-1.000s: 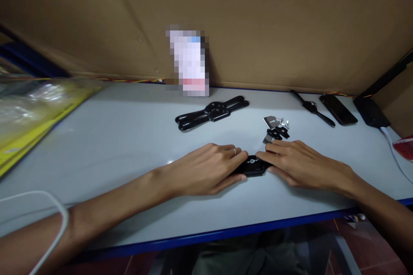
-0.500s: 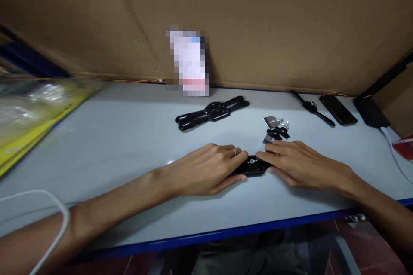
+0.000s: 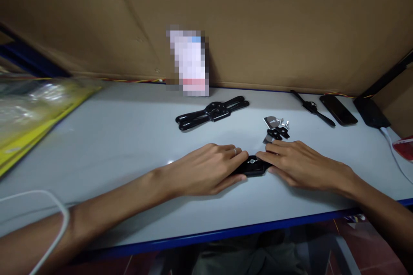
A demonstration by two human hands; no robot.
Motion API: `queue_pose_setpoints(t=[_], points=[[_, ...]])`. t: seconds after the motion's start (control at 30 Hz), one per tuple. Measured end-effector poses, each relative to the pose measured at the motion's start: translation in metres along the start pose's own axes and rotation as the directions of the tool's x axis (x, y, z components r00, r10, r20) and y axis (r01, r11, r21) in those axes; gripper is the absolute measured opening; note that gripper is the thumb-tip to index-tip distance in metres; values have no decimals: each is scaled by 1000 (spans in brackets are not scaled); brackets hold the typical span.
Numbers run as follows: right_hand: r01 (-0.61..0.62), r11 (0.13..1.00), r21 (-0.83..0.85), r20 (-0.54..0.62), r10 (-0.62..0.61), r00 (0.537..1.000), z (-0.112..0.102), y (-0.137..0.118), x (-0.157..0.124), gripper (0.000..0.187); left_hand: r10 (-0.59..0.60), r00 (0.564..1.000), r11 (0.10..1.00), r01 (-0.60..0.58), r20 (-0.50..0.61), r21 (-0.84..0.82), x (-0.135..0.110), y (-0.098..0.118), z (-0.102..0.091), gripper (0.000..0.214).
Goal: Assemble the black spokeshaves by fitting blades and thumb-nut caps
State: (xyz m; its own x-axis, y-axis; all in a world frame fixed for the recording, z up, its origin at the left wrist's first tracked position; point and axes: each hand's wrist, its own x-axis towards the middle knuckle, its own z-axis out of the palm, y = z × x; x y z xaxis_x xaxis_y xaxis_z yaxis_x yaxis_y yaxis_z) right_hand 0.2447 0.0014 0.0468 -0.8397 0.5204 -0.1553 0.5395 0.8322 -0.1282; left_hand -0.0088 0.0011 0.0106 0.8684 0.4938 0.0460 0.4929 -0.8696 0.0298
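Observation:
A small black part point(image 3: 252, 166) with a silver centre lies on the white table point(image 3: 129, 146), pinned between both my hands. My left hand point(image 3: 206, 172) lies over its left end, fingers together and pressed against it. From the right, the fingers of my right hand point(image 3: 297, 163) are pressed together on its other end. Most of the part is hidden under my fingers. Just beyond my right hand sits a small heap of black and silver pieces point(image 3: 276, 129).
A black strap-like assembly point(image 3: 213, 112) lies further back at centre. At the far right are a black wristwatch point(image 3: 311, 106), a dark phone point(image 3: 338, 109) and a black block with a white cable point(image 3: 371, 112). A yellow-edged clear packet point(image 3: 35, 111) sits at the left. Cardboard walls the back.

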Motion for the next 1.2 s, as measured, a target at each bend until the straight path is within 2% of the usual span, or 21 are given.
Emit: queue_pose_setpoints(t=[0.2, 0.37, 0.5, 0.7, 0.8, 0.97, 1.03, 1.1, 1.2], points=[[-1, 1000, 11, -3, 1, 1000, -1, 0, 0, 33, -13, 1000, 999, 12, -23, -49, 0, -1, 1, 40], [-40, 998, 52, 4, 40, 999, -8, 2, -6, 32, -79, 997, 976, 75, -11, -203, 0, -2, -3, 56], [-168, 986, 6, 43, 168, 985, -13, 8, -19, 28, -155, 988, 949, 150, 3, -277, 0, -3, -4, 67], [-365, 925, -104, 63, 372, 926, -10, 37, -48, 25, -164, 986, 947, 154, -13, -281, 0, -3, -2, 62], [-489, 845, -218, 102, 518, 849, -11, 53, -53, 25, -164, 986, 949, 158, 0, -272, 0, -4, -1, 64], [-660, 646, -383, 192, 755, 627, -17, 74, -50, 25, -160, 987, 952, 154, -1, -264, -1, -4, 2, 60], [-709, 595, -379, 205, 801, 563, -18, 83, -52, 25, -160, 987, 953, 154, -4, -262, -1, -4, 3, 58], [-748, 557, -362, 200, 830, 521, -17, 92, -55, 25, -162, 987, 953, 155, -5, -258, -1, -4, 3, 57], [-776, 528, -345, 192, 849, 493, -15, 102, -61, 23, -155, 988, 956, 147, -14, -255, -1, -5, 3, 55]])
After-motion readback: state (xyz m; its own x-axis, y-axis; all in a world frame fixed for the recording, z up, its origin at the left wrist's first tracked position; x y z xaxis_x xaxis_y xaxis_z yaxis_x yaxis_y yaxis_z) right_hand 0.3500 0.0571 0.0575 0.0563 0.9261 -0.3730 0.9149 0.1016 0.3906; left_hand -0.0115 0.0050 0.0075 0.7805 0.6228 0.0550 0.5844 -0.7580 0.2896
